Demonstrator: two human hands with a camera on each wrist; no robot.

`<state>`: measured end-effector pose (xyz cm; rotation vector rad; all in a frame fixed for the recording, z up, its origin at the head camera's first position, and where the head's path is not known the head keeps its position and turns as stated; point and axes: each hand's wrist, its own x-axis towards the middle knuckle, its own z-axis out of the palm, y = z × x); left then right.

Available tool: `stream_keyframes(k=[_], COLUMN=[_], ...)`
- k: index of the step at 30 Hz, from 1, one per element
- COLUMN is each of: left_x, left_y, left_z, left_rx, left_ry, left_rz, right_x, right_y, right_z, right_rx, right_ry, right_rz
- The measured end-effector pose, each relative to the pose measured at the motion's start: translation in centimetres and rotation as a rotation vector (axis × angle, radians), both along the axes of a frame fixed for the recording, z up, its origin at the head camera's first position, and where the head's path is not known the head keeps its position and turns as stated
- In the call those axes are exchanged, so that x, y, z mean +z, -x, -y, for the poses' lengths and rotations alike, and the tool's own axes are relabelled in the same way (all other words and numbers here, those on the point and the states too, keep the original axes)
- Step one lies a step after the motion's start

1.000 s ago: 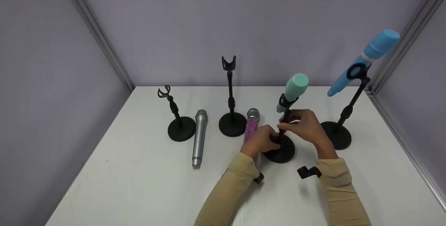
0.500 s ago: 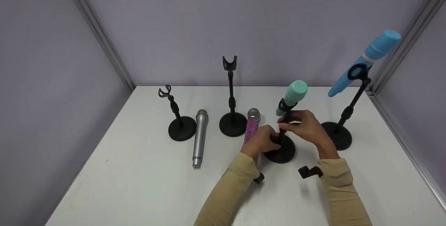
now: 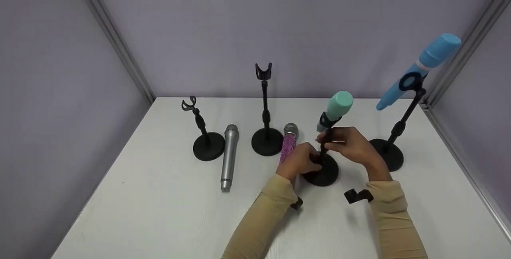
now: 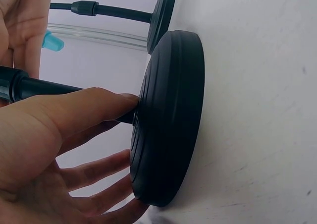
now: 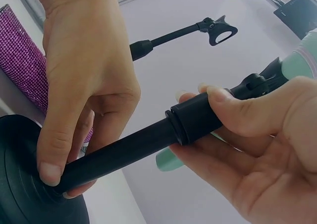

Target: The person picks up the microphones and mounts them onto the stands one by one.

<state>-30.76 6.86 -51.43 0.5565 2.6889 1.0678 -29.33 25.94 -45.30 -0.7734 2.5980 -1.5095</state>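
A mint-green microphone [image 3: 339,104] sits tilted in the clip of a short black microphone stand [image 3: 326,176]. Low on that stand, my left hand [image 3: 299,159] pinches the pole just above the round base [image 4: 171,120], its other fingers against the base's edge. Higher up, my right hand [image 3: 351,145] grips the thick collar [image 5: 195,117] of the pole between thumb and fingers, just under the clip. Beside my left hand lies a pink glittery microphone [image 3: 288,145] with a silver head, its lower end hidden behind that hand.
At the right, a blue microphone [image 3: 423,61] leans in a taller stand [image 3: 387,155]. Two stands with bare clips, one middle [image 3: 266,141] and one left [image 3: 208,146], stand on the white table [image 3: 151,211]. A silver microphone [image 3: 229,159] lies between them. Grey walls enclose the back and sides.
The mint-green microphone and its clip dropped a little between the first two frames, then stayed about level. My right fingers have shifted slightly on the collar; my left hand holds its place.
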Motion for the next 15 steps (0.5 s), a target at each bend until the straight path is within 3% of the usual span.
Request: stream_keyframes(k=[15], left_x=[-0.04], left_y=[0.04], left_z=[0.09], left_rx=[-0.008], left_ry=[-0.021], left_rz=[0.008], right_x=[0.01], right_y=[-0.13], right_z=[0.40], right_rx=[-0.232], right_ry=[-0.013], right_rz=[-0.093])
